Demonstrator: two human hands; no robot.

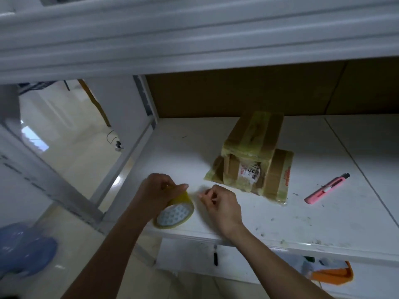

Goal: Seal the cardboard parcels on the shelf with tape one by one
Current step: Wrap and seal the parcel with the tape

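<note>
Head view: tape roll [174, 212] is gripped by the left hand [158, 192] over the white shelf [323, 223] front edge. Right hand [220, 205] fingers are curled; whether tape is pinched cannot be told. Two taped cardboard parcels [251, 156] are stacked behind, pink utility knife [327, 188] to their right.

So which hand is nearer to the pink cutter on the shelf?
The right hand. It is between the tape roll and the pink cutter, with bare shelf between. The left hand grips the roll, farther left.
</note>
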